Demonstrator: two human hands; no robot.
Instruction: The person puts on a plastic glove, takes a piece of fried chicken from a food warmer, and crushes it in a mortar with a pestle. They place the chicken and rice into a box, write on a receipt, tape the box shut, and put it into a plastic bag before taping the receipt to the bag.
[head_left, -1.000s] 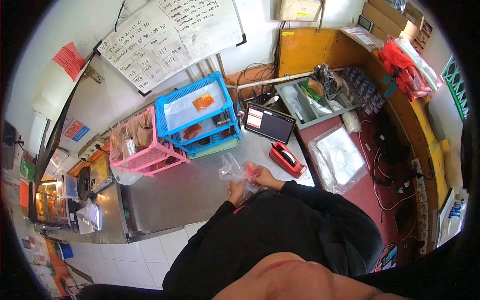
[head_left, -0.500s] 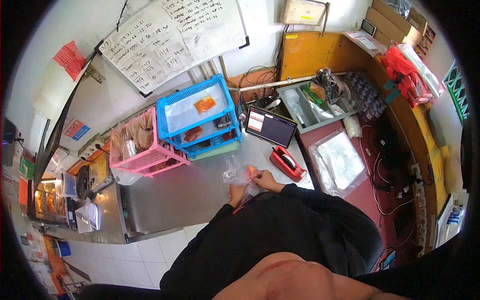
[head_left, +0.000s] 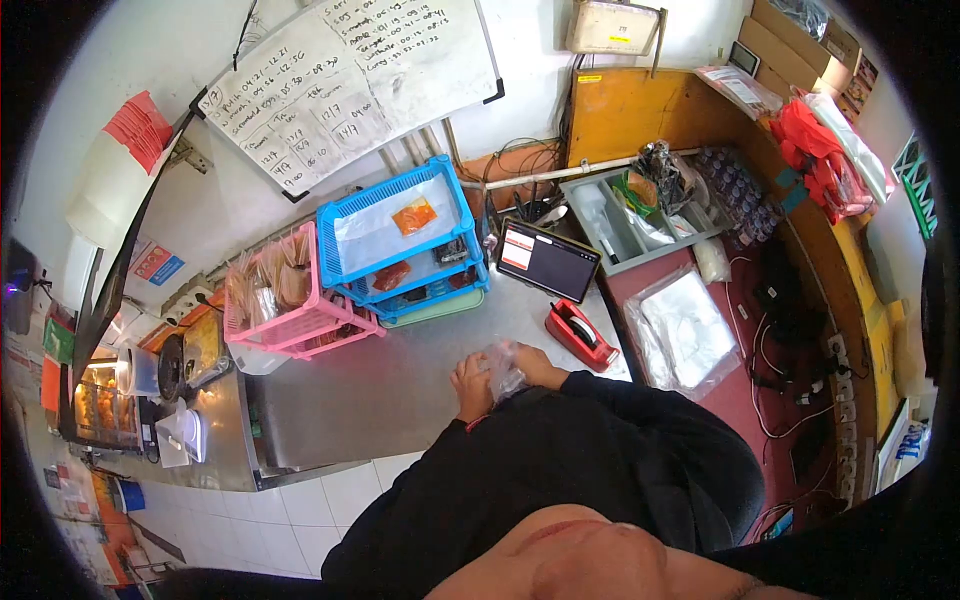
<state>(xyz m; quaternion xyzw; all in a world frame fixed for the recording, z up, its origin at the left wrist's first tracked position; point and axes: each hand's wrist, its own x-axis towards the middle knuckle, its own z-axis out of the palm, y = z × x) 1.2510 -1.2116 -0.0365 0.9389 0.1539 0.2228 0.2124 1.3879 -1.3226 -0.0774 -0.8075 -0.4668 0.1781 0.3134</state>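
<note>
A crumpled clear plastic bag (head_left: 505,372) is held close to my body, over the near edge of the metal counter (head_left: 340,400). My left hand (head_left: 471,388) is closed around its left side, fingers bent. On the other side, my right hand (head_left: 541,369) grips the bag, with its fingertips partly hidden by the plastic. What lies inside the bag cannot be made out. Just to the right of my hands stands a red tape dispenser (head_left: 590,345) with a roll in it.
Stacked blue trays (head_left: 345,268) hold orange and dark red packets. Left of them are pink baskets (head_left: 300,335) full of packets. A tablet (head_left: 548,258) stands behind the tape dispenser. Clear plastic bags (head_left: 685,335) and a grey divided tray (head_left: 620,240) sit on the right.
My left hand has moved up beside the bag and my right hand has shifted slightly. The bag is bunched between them; the orange item seen at my right fingertips is now hidden.
</note>
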